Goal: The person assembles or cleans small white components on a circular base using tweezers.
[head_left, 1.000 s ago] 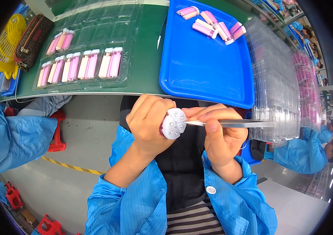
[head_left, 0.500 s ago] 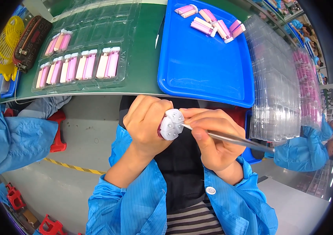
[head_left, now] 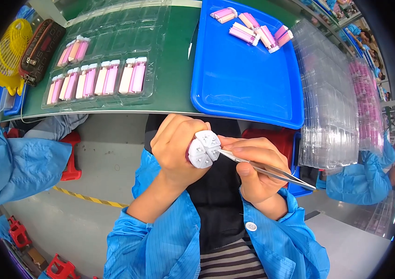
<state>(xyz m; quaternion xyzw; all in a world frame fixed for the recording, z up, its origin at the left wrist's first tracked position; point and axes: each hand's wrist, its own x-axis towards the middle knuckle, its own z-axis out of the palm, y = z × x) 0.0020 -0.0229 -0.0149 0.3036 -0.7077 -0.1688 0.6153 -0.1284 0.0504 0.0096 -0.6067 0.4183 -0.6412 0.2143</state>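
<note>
My left hand (head_left: 175, 145) is closed around a small bundle of pieces with white ends (head_left: 203, 149); the ends face up in wedge shapes with tiny metal-looking points, and the rest is mostly hidden in my fist. Metal tweezers (head_left: 285, 176) are pinched in my right hand (head_left: 261, 173), their tips touching or nearly touching the right side of the white ends. Beyond my hands, several pink and cream sticks with white caps (head_left: 132, 76) lie in a clear plastic blister tray (head_left: 125, 23) on the left. Similar capped bundles (head_left: 244, 33) lie in a blue tray (head_left: 246, 79).
The green table (head_left: 174, 60) ends just beyond my hands. Stacked clear plastic trays (head_left: 327, 102) stand at the right, beside packed pink pieces (head_left: 366, 97). A yellow fan (head_left: 9, 56) and a dark pouch (head_left: 43, 51) sit far left. People in blue sit on both sides.
The tweezers have turned in my right hand, so both arms now show, and their back end points lower. My left hand keeps its hold on the bundle. The whole view has shifted slightly.
</note>
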